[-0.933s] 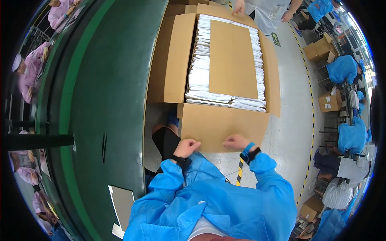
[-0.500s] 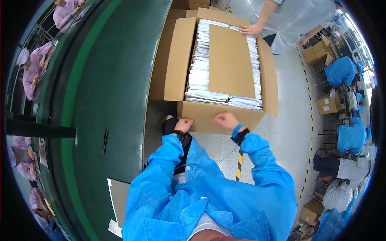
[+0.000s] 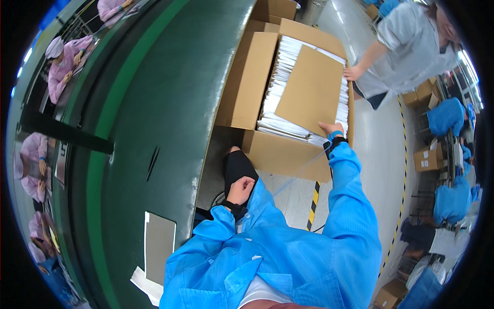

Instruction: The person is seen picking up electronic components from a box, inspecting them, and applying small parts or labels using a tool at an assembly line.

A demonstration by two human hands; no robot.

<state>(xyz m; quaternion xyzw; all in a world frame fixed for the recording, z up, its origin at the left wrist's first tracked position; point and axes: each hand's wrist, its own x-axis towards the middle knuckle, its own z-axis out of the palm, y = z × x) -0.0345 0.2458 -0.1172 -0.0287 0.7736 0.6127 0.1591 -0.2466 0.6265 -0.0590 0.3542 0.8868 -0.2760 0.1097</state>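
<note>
A large open carton (image 3: pixel 288 153) in front of me is packed with rows of white, paper-like flat packs (image 3: pixel 281 77). On top of them a brown cardboard sheet (image 3: pixel 311 85) lies askew. My right hand (image 3: pixel 331 129) pinches the sheet's near right corner, thumb on top; some fingers are hidden. Beside my knee, my left hand (image 3: pixel 241 190) is closed with curled fingers, and I see nothing in it. Another person's hand (image 3: pixel 353 72) rests on the carton's right edge, near the sheet.
A long green worktable (image 3: pixel 170 103) runs along my left, with black tweezers (image 3: pixel 153 163) and a grey panel (image 3: pixel 159 247) on it. The person in a pale smock (image 3: pixel 406 46) stands beyond the carton. Workers in blue and more cartons (image 3: pixel 428 158) line the right side.
My right hand has reached forward from the carton's near side to the sheet's corner. The sheet has turned askew. My left hand has drawn back toward me. The other person's hand has shifted to the edge.
</note>
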